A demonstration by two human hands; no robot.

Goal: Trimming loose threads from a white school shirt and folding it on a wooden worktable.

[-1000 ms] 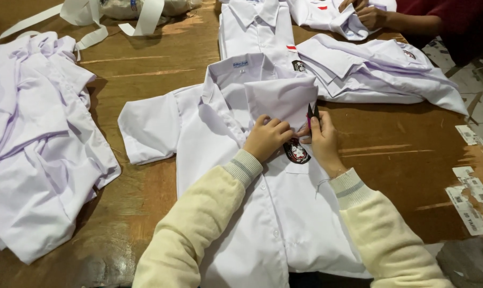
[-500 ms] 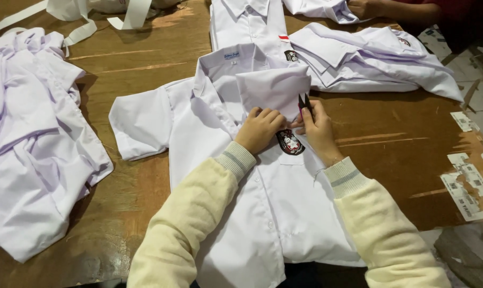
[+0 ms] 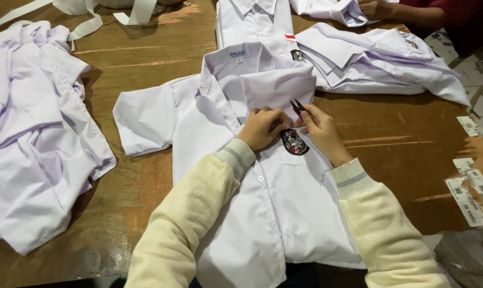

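Right grip (image 3: 320,128) on snips (image 3: 297,106), white shirt (image 3: 284,213) beneath

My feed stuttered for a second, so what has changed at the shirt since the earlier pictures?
Little has changed. Both hands have stayed on the white shirt by its chest badge. The left hand still presses the cloth, and the right hand still holds the small snips, blades up. Nothing was taken up or let go. The shirt piles lie as before.
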